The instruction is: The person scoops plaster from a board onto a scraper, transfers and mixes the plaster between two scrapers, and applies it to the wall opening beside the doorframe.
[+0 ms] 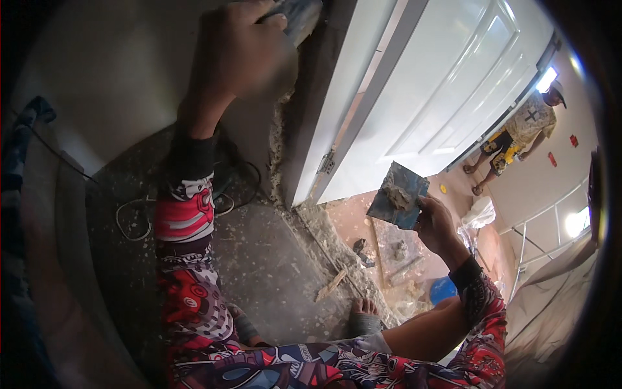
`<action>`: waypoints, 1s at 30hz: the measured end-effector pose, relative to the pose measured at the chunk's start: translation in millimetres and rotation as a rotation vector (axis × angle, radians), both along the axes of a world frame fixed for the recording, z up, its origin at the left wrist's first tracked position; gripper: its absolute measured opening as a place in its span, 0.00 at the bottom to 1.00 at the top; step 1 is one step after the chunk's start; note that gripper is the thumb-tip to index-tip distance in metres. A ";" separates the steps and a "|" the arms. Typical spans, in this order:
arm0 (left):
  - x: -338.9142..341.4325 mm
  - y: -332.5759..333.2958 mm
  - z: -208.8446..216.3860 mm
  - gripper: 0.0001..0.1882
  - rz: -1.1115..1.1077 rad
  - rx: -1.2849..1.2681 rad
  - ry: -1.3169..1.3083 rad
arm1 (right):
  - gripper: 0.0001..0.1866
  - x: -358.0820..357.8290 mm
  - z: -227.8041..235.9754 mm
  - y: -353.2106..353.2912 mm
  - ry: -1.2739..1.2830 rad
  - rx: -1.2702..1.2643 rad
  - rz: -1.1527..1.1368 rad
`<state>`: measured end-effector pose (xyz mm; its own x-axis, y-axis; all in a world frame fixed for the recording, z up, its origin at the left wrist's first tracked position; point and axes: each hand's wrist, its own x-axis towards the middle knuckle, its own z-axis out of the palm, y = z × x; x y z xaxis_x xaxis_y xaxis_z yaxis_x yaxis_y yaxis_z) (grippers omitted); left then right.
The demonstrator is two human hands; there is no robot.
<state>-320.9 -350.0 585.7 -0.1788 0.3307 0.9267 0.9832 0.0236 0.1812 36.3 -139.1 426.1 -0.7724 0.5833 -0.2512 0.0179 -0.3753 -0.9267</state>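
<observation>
My left hand, blurred, is raised beside the door frame. Its fingers are wrapped round a tool with a greyish-blue blade, which is partly cut off by the top edge. A rough gap with crumbly mortar runs down the wall next to the frame. Lower and to the right, my right hand grips a square-bladed putty knife. A lump of grey mortar lies on its flat blade, apart from the door.
A white panelled door stands ajar in its white frame. Below lie broken floor edging, a wood scrap, a mortar-smeared board and a blue round thing. A cable loops at left. Another person stands beyond the door.
</observation>
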 end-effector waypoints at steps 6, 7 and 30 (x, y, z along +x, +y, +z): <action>-17.1 19.3 -7.4 0.13 -0.004 0.104 0.310 | 0.19 -7.0 2.8 -5.7 0.007 0.012 0.017; -11.2 20.0 -8.3 0.13 0.029 0.017 0.183 | 0.19 -5.8 0.9 -3.8 0.013 0.009 0.007; 73.5 -18.9 -177.0 0.07 -0.517 0.043 -1.141 | 0.14 -12.3 -1.4 -12.1 0.031 -0.096 -0.016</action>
